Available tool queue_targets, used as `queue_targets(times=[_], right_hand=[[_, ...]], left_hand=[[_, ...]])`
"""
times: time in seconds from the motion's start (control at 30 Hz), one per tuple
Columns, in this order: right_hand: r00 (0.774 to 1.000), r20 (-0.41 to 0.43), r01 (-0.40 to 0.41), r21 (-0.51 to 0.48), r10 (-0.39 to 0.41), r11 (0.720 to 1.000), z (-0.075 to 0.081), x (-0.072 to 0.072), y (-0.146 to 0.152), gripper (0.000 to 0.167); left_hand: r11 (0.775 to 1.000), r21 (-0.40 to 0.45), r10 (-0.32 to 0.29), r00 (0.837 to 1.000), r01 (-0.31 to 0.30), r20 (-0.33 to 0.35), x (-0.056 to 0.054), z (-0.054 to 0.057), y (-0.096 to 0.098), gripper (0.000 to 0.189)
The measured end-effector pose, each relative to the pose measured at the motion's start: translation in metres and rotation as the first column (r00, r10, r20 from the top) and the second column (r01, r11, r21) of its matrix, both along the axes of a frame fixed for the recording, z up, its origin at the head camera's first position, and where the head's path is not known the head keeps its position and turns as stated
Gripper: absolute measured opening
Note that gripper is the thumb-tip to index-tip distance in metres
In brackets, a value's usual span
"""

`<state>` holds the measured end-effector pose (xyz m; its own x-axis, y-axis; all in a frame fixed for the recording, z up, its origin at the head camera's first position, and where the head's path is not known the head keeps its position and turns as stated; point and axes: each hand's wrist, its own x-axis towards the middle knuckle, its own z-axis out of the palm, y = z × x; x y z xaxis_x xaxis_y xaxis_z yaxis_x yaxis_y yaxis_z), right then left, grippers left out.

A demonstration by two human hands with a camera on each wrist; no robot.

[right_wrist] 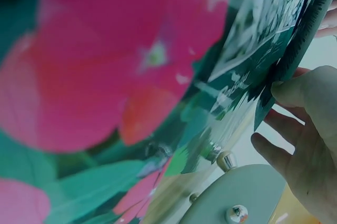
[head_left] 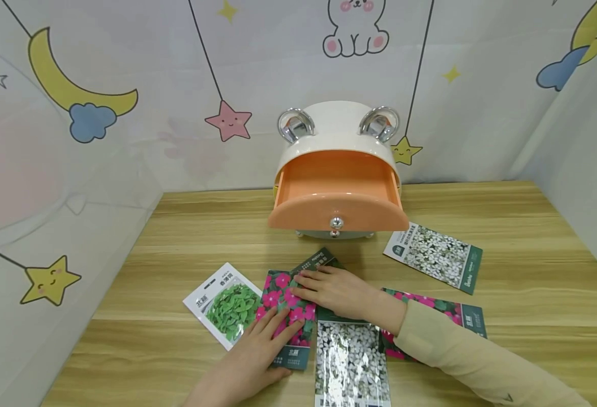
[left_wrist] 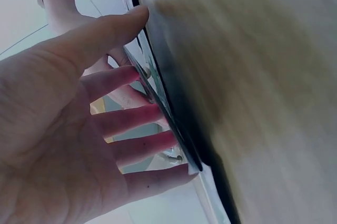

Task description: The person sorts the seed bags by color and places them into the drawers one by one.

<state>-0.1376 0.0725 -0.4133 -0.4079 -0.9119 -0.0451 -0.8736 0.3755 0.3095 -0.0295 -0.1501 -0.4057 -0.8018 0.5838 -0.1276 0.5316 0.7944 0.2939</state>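
Observation:
My left hand (head_left: pixel 255 353) rests with spread, fairly straight fingers on a pink-flower seed packet (head_left: pixel 290 333). In the left wrist view its fingertips lie along the packet's thin edge. My right hand (head_left: pixel 341 291) lies palm down across a dark green packet (head_left: pixel 318 260), its fingertips reaching the upper right part of the pink-flower packet. In the right wrist view, the right thumb (right_wrist: pixel 289 92) touches the dark packet's edge. Left of these lies a white packet (head_left: pixel 212 288) picturing green leaves. A white-flower packet (head_left: pixel 351 362) lies below the right hand.
Another pink-flower packet (head_left: pixel 473 319) lies partly under the right forearm. A second white-flower packet (head_left: pixel 438 254) sits farther back at right. Behind the packets stands a white cabinet (head_left: pixel 339 124) with silver ears, its orange drawer (head_left: pixel 298 215) pulled out. A printed cloth (head_left: pixel 186 68) backs the wooden table (head_left: pixel 140 316).

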Motion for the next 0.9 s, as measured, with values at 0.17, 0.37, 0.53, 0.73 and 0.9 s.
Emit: queue_targets(times=[0.17, 0.37, 0.53, 0.73, 0.9], right_hand=[[1.0, 0.026, 0.005, -0.01, -0.004, 1.0, 0.0, -0.001, 0.0, 0.068], [0.998, 0.057, 0.011, -0.033, -0.009, 0.999, 0.0, -0.001, 0.002, 0.065], [0.998, 0.065, 0.009, -0.074, -0.004, 0.997, 0.004, -0.002, 0.003, 0.063], [1.0, 0.02, 0.005, -0.13, -0.002, 0.991, 0.005, -0.004, 0.007, 0.057], [1.0, -0.029, 0.004, -0.16, -0.009, 0.987, 0.009, -0.004, 0.011, 0.054]], left_hand=[[1.0, -0.003, -0.002, 0.999, 0.002, 0.038, 0.001, 0.003, -0.001, 0.071], [1.0, -0.021, -0.015, 1.0, 0.015, 0.012, 0.004, 0.008, -0.001, 0.065], [0.999, -0.051, -0.008, 1.0, 0.007, -0.023, 0.008, 0.013, 0.001, 0.063], [0.998, -0.065, 0.011, 0.998, -0.015, -0.061, 0.01, 0.018, 0.005, 0.065], [0.998, -0.06, 0.005, 0.991, -0.013, -0.135, 0.011, 0.021, 0.006, 0.071]])
